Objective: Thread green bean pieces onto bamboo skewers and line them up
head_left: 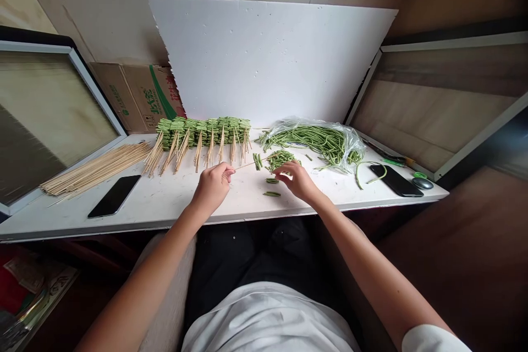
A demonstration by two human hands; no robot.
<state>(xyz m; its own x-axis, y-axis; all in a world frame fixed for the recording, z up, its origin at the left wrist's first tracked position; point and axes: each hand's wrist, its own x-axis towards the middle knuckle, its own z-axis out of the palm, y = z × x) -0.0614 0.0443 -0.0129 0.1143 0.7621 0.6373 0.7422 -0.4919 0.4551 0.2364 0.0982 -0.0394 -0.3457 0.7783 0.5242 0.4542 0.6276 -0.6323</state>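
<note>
Holding a bamboo skewer (247,165) in the left hand (211,188) above cut green beans (281,159) on the white tabletop (165,214)

Left grip is closed on the skewer, and holding it level helps for steady work; right hand (297,180) curls over the beans, but its fingers hide if it pinches a piece. Long beans in the plastic bag (313,142) are partly covered.

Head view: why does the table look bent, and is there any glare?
Head view: the white table bows along its front edge, a wide-lens distortion; light is soft, with faint shadows under the left hand and right hand; glare shows on the plastic bag; the bamboo skewer and green beans look sharp.
</note>
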